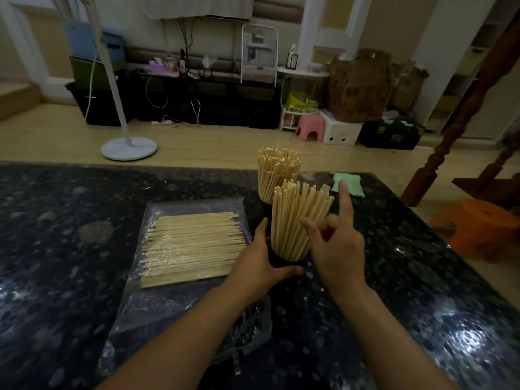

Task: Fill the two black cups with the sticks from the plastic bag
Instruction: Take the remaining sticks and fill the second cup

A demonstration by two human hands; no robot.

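On the dark speckled tabletop we cup the near black cup with our left hand, fingers clamped round its base. Our right hand hovers at its three o'clock, fingers spread apart, grazing its sticks. At twelve o'clock stands the second black cup, full. At nine o'clock the plastic bag holds remaining sticks.

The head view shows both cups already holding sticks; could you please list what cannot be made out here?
- Near cup: the left hand and its sticks cover most of its wall.
- Far cup: the near sticks hide nearly all of it.
- Plastic bag: how deep its sticks are stacked is unreadable.
- Right hand: contact with the sticks is unclear.
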